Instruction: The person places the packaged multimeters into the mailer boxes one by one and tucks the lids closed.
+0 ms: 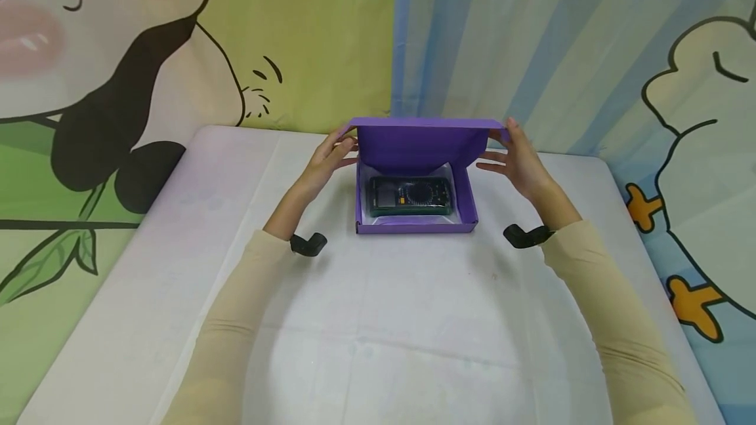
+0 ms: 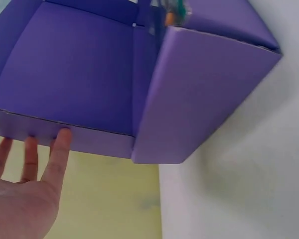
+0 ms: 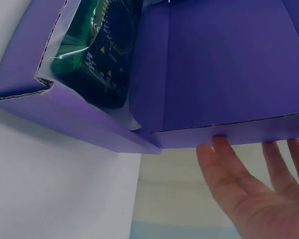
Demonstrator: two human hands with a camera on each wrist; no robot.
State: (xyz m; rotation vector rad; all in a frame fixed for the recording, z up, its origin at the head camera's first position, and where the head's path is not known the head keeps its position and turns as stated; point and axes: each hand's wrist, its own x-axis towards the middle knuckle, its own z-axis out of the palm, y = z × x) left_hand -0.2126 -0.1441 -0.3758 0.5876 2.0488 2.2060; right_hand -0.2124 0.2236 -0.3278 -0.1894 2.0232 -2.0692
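A purple cardboard box (image 1: 413, 229) stands on the white table with its lid (image 1: 428, 143) raised. Inside lies a dark green multimeter (image 1: 410, 196) in a clear plastic bag, its dial and printed markings partly visible in the right wrist view. My left hand (image 1: 331, 161) is at the lid's left side; in the left wrist view its extended fingertips (image 2: 64, 142) touch the side flap. On the opposite side, my right hand (image 1: 520, 161) touches the lid's right flap with extended fingers (image 3: 222, 159).
The white table (image 1: 378, 333) reaches from the person to a printed cloth backdrop (image 1: 307, 38) with cartoon animals. Black wrist-worn pieces are on the left (image 1: 308, 244) and right (image 1: 525, 236) arms, beside the cream sleeves.
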